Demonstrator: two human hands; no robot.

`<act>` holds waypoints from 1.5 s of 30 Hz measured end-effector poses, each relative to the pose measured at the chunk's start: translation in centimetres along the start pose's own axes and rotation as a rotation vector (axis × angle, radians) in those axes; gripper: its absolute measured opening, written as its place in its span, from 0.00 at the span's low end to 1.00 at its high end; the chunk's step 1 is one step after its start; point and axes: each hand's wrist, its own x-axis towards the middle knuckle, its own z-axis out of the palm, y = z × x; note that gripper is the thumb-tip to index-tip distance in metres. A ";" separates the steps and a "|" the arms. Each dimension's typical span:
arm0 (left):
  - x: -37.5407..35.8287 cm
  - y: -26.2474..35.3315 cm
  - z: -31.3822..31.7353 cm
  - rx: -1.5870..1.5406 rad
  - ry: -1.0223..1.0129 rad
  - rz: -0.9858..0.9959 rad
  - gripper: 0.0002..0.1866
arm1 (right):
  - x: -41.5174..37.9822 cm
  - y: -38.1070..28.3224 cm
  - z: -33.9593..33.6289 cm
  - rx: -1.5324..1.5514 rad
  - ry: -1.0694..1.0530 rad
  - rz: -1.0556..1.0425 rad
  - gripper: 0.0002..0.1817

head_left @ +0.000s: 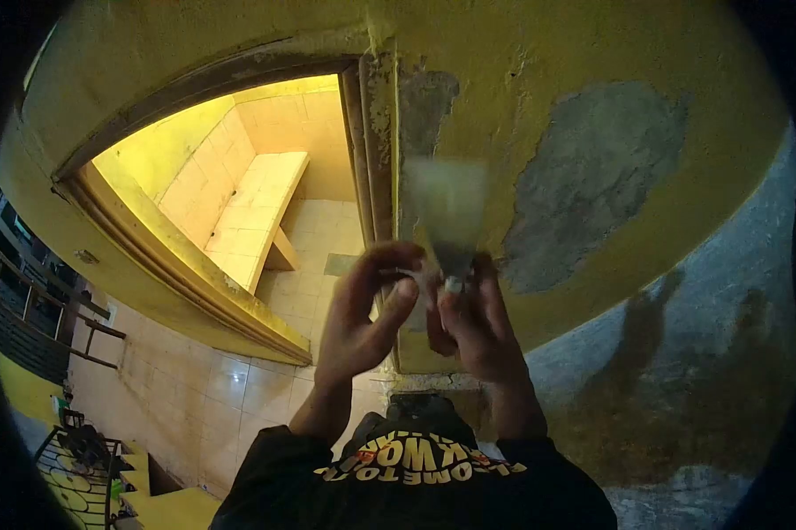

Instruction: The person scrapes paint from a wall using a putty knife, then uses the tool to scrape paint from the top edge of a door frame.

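Observation:
My right hand is closed round the lower end of a scraper-like tool, whose wide, pale blade points up and is blurred. On the left, my left hand is held up beside the tool, its fingers curled and the fingertips near the tool's base. Something small and pale shows between the two hands, but it is too blurred to name. Behind the tool is a yellow wall with a large grey bare patch and a smaller grey strip by the door frame.
At the left, a doorway frame opens onto a lit tiled room with a bench. Tiled floor lies at the lower left, with a metal railing and steps. A grey wall with shadows is at the right.

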 end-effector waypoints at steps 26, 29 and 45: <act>9.5 5.3 0.5 0.166 0.504 0.056 0.13 | 6.9 -1.9 4.9 -0.121 0.005 -0.255 0.16; 9.7 4.2 0.9 0.108 0.598 0.199 0.15 | 7.1 -1.5 4.4 -0.134 -0.041 -0.240 0.14; 9.6 5.3 0.4 0.161 0.538 0.155 0.16 | 7.6 0.0 4.4 -0.627 0.209 -0.741 0.12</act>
